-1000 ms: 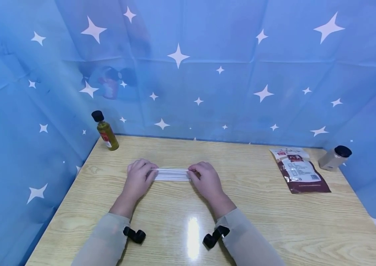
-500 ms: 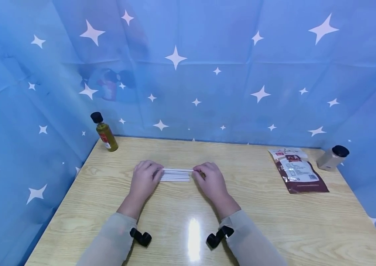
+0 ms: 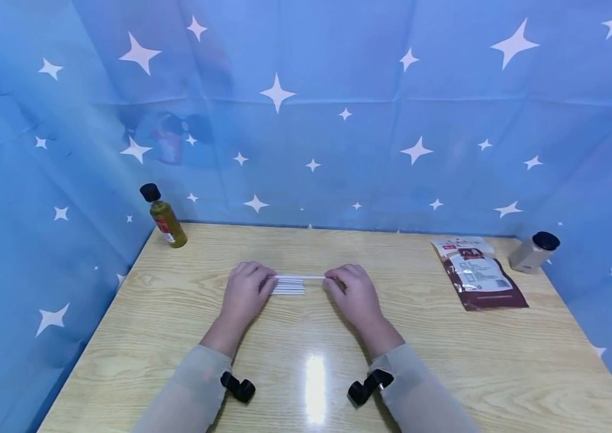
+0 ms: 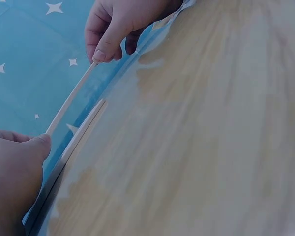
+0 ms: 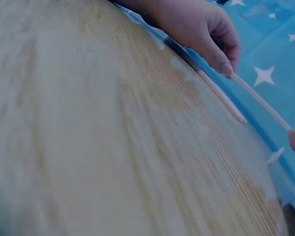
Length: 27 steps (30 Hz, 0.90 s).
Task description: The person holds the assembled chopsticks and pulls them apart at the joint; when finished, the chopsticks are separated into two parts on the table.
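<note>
A thin white stick stretches between my two hands. My left hand pinches its left end with thumb and fingers, and my right hand pinches its right end. Several similar white sticks lie side by side on the table just nearer to me, their left ends hidden by my left hand. In the left wrist view the held stick is raised clear of the row of sticks. The right wrist view also shows the stick apart from the row.
At the back left of the wood-grain table stands a green bottle with a black cap. A maroon and white packet lies at the right, beside a black-lidded jar. Behind hangs a blue starred curtain.
Both hands have moved to the right and the white stick has come away from the row with them. The other sticks stay on the table. The head view has shifted slightly.
</note>
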{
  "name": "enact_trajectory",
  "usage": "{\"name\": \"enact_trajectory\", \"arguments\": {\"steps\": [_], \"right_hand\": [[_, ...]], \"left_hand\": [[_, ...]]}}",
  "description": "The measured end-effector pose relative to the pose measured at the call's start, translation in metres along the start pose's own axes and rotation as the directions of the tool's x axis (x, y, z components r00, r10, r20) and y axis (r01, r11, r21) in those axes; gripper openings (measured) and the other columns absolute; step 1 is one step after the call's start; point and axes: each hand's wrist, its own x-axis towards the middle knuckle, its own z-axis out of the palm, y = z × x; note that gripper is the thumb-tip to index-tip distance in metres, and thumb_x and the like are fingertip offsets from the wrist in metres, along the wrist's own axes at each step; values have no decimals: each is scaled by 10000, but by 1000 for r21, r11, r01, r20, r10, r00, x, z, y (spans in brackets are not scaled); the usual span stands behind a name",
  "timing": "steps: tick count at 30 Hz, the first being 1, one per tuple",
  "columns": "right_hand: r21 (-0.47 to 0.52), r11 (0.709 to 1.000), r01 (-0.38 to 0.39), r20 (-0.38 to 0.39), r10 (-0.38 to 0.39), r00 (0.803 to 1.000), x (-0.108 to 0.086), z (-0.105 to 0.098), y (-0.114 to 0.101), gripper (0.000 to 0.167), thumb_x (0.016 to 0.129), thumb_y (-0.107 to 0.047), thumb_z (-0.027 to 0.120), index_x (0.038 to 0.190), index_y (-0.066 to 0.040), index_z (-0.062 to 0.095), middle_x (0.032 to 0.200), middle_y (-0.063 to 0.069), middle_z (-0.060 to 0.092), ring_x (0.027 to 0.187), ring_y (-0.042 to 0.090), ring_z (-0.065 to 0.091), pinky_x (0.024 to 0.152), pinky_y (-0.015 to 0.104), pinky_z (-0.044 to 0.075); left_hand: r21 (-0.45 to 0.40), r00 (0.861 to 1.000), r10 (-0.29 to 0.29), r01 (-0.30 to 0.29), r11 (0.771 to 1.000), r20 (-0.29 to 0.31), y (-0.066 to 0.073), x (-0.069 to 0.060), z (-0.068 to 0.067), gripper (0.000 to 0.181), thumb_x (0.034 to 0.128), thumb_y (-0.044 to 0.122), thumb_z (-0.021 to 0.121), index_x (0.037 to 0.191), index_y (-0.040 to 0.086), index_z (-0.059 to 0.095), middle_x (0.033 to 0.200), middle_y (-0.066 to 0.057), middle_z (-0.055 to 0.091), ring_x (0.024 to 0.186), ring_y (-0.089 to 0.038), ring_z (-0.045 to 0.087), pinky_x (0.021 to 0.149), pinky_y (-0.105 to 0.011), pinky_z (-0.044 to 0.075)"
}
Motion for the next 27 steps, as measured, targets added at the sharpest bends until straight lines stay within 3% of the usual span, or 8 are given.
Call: {"name": "enact_trajectory", "arguments": {"steps": [15, 19, 27], "right_hand": [[-19, 1000, 17, -48, -18, 999, -12, -33, 23, 81, 983, -138, 803, 1048, -93, 820, 1008, 41, 746, 931, 231, 632, 764, 410, 540], [-37, 999, -1, -68, -2, 998, -14, -39, 31, 84, 986, -136, 800, 1049, -84, 818, 1002, 33, 745, 869, 202, 587, 709, 386, 502], [-54, 997, -54, -90, 49, 995, -22, -56, 44, 92, 988, -143, 798, 1062, -92, 816, 1032, 37, 750, 928, 222, 618, 744, 414, 497]], "left_hand": [[-15, 996, 86, -86, 996, 24, 28, 9, 24, 86, 996, 234, 798, 997, 152, 823, 997, -5, 746, 989, -244, 676, 925, -455, 543], [-34, 995, 99, -98, 995, 19, 37, 13, 33, 84, 994, 223, 798, 1001, 143, 820, 999, -15, 748, 989, -247, 685, 924, -448, 551], [-35, 994, 96, -95, 995, 44, 56, 22, 48, 80, 1011, 228, 776, 1008, 160, 816, 1006, 0, 739, 997, -227, 679, 932, -432, 549]]}}
